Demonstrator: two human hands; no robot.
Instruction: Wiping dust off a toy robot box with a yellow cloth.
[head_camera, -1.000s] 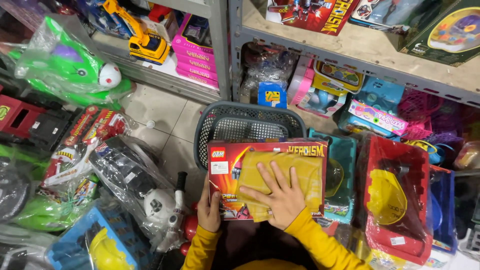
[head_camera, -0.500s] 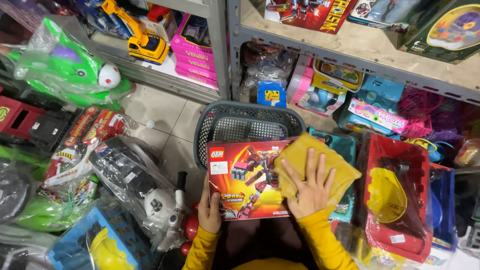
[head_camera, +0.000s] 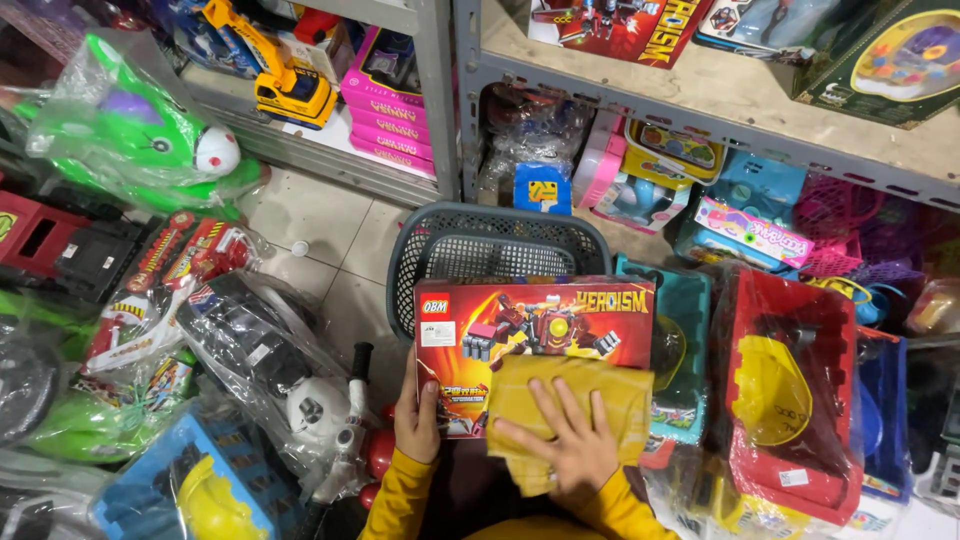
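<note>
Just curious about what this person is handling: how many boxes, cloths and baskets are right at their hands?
Red cardboard toy box: 1
Yellow folded cloth: 1
Grey plastic mesh basket: 1
Total: 3

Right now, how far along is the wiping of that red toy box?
The upper part of the red toy box is uncovered. The right hand presses a yellow cloth on its lower half; the left hand grips the box's left edge. The lower-left corner remains uncovered by the cloth.
</note>
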